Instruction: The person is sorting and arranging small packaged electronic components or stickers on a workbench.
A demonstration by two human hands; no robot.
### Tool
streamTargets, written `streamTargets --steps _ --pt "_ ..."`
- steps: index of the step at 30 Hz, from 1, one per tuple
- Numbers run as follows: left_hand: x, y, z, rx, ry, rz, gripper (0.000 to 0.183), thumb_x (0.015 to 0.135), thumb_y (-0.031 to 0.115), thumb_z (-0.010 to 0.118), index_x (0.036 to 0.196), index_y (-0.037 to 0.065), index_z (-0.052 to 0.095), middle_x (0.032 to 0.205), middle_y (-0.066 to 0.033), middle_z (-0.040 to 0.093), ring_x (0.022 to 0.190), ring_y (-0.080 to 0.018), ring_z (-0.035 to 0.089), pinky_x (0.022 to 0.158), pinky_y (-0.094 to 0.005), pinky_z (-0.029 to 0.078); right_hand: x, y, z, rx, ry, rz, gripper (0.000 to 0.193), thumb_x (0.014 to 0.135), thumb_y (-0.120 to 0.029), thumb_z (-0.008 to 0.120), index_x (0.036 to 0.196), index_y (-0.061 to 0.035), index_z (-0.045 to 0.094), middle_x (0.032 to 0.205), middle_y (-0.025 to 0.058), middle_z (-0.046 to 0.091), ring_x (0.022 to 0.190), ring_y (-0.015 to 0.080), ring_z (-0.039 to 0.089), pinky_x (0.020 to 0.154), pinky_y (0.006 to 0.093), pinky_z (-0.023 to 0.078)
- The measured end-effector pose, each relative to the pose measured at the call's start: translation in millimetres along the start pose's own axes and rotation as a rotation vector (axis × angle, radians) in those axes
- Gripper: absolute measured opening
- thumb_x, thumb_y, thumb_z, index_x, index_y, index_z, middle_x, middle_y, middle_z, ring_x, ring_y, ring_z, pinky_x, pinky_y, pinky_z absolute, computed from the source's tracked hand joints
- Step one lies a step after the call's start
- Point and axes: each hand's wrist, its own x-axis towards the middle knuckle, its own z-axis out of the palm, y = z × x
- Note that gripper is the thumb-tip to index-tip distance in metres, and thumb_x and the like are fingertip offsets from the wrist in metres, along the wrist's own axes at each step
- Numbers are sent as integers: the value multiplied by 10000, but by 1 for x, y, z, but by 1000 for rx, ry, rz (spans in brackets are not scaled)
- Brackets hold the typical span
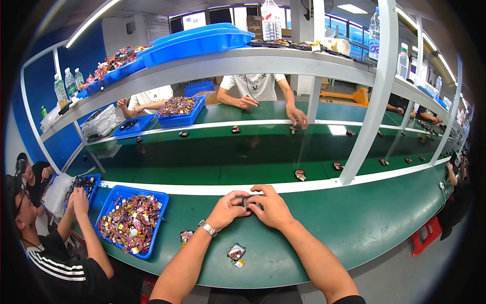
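Over the green table (pixel 314 243), close to its white far edge, my two hands come together around a small black plastic piece (pixel 246 202). My left hand (pixel 228 209), a metal watch on its wrist, pinches one side of it. Fingers of my right hand (pixel 274 207) curl onto the other side and partly hide it, so its details are unclear. Between my forearms lies a small part with a black rim and a red-and-yellow piece (pixel 236 252). A similar small part (pixel 186 236) is partly covered by my left forearm.
To my left stands a blue tray (pixel 143 192) heaped with red and yellow small parts. A co-worker (pixel 55 263) sits beyond it. Past the white edge runs a green conveyor (pixel 202 164) carrying spaced parts. A white post (pixel 372 96) and overhead shelf (pixel 283 57) frame it; another person works opposite.
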Motion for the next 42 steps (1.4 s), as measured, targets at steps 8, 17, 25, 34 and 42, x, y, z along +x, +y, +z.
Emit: streamTargets --steps 8,17,25,34,42 --pt "1 0 0 20 -10 -4 340 946 -19 519 1281 24 475 1185 -120 614 1078 -186 622 954 -357 553 1 -5 -7 35 -75 67 88 818 -133 685 879 -72 701 1231 71 576 1174 260 532 924 374 502" --pt "-1 0 -1 21 21 -28 296 976 3 479 1270 37 488 1157 -113 625 1049 -189 640 928 -338 563 -2 -1 -8 156 -127 66 101 818 -130 711 908 -86 714 1236 74 578 1204 266 511 982 384 462" --pt "1 -6 -4 -10 14 -7 277 992 70 505 1267 40 486 1181 -119 623 1075 -207 636 941 -359 554 -5 -6 3 99 -12 96 127 821 -143 720 933 -85 727 1191 68 604 1157 257 543 932 357 491" --pt "1 -8 -6 -66 1 17 258 997 90 510 1250 41 496 1170 -131 631 1077 -214 636 945 -380 551 -6 -4 11 157 18 115 126 831 -137 717 949 -94 732 1171 57 607 1136 261 550 934 367 488" --pt "1 -7 -5 -72 10 28 251 991 83 524 1238 47 502 1153 -130 642 1063 -200 640 938 -372 552 -8 -5 17 157 39 160 143 846 -154 691 959 -77 735 1175 54 618 1133 263 548 944 373 485"
